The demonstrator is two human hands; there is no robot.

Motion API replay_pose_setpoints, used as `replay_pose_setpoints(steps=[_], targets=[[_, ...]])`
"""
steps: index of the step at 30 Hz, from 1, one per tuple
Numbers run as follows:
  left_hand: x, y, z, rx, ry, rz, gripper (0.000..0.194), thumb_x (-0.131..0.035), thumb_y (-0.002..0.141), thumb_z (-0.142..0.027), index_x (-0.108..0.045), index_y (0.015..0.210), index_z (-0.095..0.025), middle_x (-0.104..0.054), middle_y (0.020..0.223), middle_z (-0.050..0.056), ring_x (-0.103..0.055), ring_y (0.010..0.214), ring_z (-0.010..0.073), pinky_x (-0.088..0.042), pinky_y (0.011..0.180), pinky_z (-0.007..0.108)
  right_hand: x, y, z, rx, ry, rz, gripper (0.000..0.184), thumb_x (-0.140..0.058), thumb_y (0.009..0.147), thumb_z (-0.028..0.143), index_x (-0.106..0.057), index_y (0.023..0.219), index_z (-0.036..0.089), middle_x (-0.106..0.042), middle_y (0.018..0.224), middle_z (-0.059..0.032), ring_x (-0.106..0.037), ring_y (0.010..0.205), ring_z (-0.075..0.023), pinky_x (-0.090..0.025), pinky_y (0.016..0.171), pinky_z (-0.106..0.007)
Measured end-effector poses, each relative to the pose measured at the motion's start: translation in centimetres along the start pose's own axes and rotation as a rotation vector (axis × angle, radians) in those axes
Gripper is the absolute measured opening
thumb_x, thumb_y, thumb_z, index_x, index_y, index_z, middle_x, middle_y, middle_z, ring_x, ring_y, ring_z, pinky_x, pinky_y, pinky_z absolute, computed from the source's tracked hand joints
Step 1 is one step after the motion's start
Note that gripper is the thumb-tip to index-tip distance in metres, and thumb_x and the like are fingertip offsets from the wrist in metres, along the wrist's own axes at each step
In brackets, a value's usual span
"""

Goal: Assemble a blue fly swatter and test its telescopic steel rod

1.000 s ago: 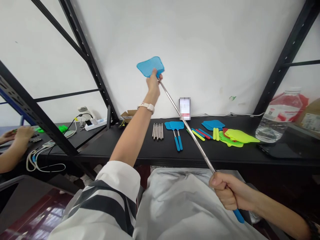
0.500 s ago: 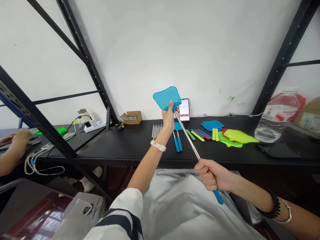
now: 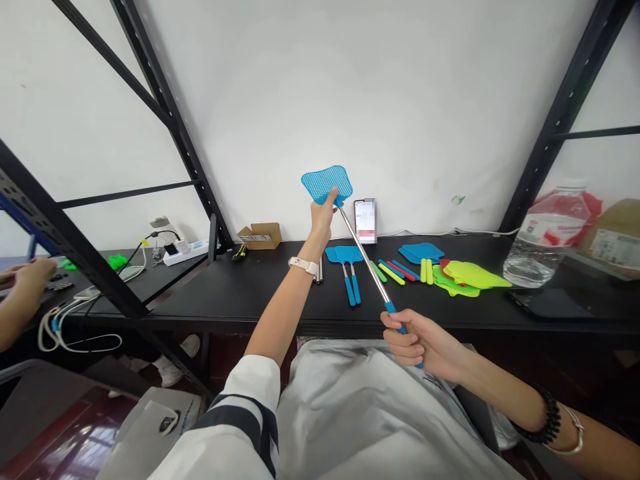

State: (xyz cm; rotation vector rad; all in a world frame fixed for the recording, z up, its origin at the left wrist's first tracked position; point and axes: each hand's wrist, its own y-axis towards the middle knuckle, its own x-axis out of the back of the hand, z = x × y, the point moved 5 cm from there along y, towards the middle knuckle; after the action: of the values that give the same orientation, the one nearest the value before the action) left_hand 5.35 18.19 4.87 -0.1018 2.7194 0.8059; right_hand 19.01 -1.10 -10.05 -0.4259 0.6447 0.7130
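Where the swatter (image 3: 325, 184) was: up off the shelf and held out in the air, both hands on it, and what a reach! Its blue mesh head stood high against the white wall, just left of the phone (image 3: 365, 221).

Long axis: a slanting line, with the steel shaft (image 3: 365, 261) running from the head at upper left down to the blue handle (image 3: 396, 313) at lower right, toward the person's chest.

Left hand (image 3: 321, 223): the far one, arm stretched right out, closed around the neck just under the head; a white watch (image 3: 303, 266) sat on the wrist.

Right hand (image 3: 419, 343): the near one, close to the body, fist wrapped tight around the handle, the blue end showing below it.

Between the hands: nothing touching the shaft, which passed just beside the phone.

Around: on the black shelf (image 3: 440, 315), two blue swatters (image 3: 347, 256) lay side by side, next to loose coloured handles (image 3: 393, 271) and a pile of green and yellow heads (image 3: 473, 275); steel tubes (image 3: 319, 270) sat mostly behind the left forearm.

Off left: another person's hand (image 3: 33, 280) worked at a lower shelf.
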Motion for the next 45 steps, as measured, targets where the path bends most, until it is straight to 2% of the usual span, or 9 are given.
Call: replay_pose_setpoints(steps=[6,14,17,20,26,30,33,40,45], targets=[[0.4,0.1,-0.2,-0.058,0.015,-0.063,0.018,-0.062,0.071,-0.033,-0.053,0.066,-0.018,-0.058,0.071,0.001,-0.055,0.068,0.0122,-0.042,0.068,0.026,0.9,-0.5,-1.0,-0.02,-0.184,-0.229,0.041,-0.049,0.081,0.045,-0.021,0.065,0.019,-0.008,0.049,0.0091,-0.003,0.04,-0.0033,-0.003,0.033,-0.014],[1.0,-3.1,0.7,-0.059,-0.128,-0.156,0.027,-0.06,0.074,-0.037,-0.047,0.059,-0.018,-0.052,0.063,-0.001,-0.052,0.063,0.0097,-0.041,0.065,0.024,1.3,-0.7,-2.9,-0.208,-0.082,-0.198,0.041,-0.049,0.079,0.038,-0.017,0.063,0.019,-0.01,0.043,0.0105,-0.002,0.036,-0.003,-0.004,0.029,-0.013],[1.1,-3.7,-0.3,-0.064,-0.243,-0.137,0.024,-0.062,0.072,-0.034,-0.048,0.061,-0.018,-0.052,0.066,-0.001,-0.053,0.064,0.0094,-0.041,0.064,0.024,1.4,-0.5,-3.9,-0.287,-0.017,-0.115,0.039,-0.047,0.077,0.036,-0.016,0.061,0.019,-0.012,0.039,0.0107,-0.001,0.034,-0.0031,-0.004,0.028,-0.012],[0.2,-4.7,-1.0,-0.03,-0.307,-0.132,0.018,-0.061,0.073,-0.03,-0.05,0.064,-0.018,-0.054,0.071,-0.001,-0.054,0.069,0.0096,-0.042,0.066,0.024,1.0,-0.4,-4.3,-0.353,0.061,0.054,0.04,-0.047,0.074,0.038,-0.015,0.059,0.019,-0.01,0.036,0.0108,0.0,0.031,-0.0031,-0.005,0.026,-0.012],[-3.4,-10.1,0.6,0.05,-0.502,-0.024,0.016,-0.068,0.066,-0.031,-0.056,0.07,-0.021,-0.056,0.075,0.0,-0.054,0.067,0.011,-0.042,0.06,0.025,0.2,0.0,-1.7,-0.209,0.22,0.246,0.042,-0.05,0.072,0.036,-0.016,0.056,0.018,0.002,0.04,0.0112,0.007,0.031,-0.0019,-0.007,0.025,-0.011],[-2.2,-13.2,2.3,0.068,-0.498,-0.108,0.017,-0.07,0.064,-0.032,-0.056,0.069,-0.022,-0.054,0.07,-0.002,-0.052,0.062,0.0095,-0.041,0.059,0.024,-0.3,0.0,-1.9,-0.283,0.31,0.304,0.036,-0.047,0.074,0.032,-0.019,0.055,0.018,0.003,0.041,0.0097,0.007,0.032,-0.003,-0.005,0.025,-0.012],[-0.9,-13.7,2.5,0.078,-0.51,-0.156,0.019,-0.07,0.064,-0.033,-0.056,0.071,-0.022,-0.055,0.072,-0.002,-0.051,0.062,0.0088,-0.04,0.059,0.024,0.0,0.6,-2.5,-0.326,0.282,0.276,0.035,-0.046,0.073,0.031,-0.019,0.055,0.018,0.001,0.041,0.0094,0.005,0.032,-0.0035,-0.003,0.025,-0.013],[-1.7,-12.0,1.2,0.042,-0.477,0.013,0.021,-0.067,0.068,-0.035,-0.054,0.067,-0.019,-0.051,0.063,-0.002,-0.05,0.056,0.0089,-0.039,0.057,0.024,1.2,2.0,-1.3,-0.271,0.159,0.31,0.038,-0.048,0.075,0.03,-0.018,0.055,0.018,-0.006,0.04,0.0094,0.0,0.032,-0.0035,-0.002,0.028,-0.015],[-1.5,-12.8,3.8,0.228,-0.366,0.173,0.03,-0.059,0.074,-0.043,-0.057,0.065,-0.014,-0.056,0.066,0.001,-0.053,0.061,0.0101,-0.042,0.065,0.026,2.6,2.5,-0.9,-0.208,0.177,0.312,0.036,-0.046,0.078,0.028,-0.019,0.056,0.018,-0.011,0.041,0.0092,-0.003,0.032,-0.0032,-0.006,0.028,-0.015]])
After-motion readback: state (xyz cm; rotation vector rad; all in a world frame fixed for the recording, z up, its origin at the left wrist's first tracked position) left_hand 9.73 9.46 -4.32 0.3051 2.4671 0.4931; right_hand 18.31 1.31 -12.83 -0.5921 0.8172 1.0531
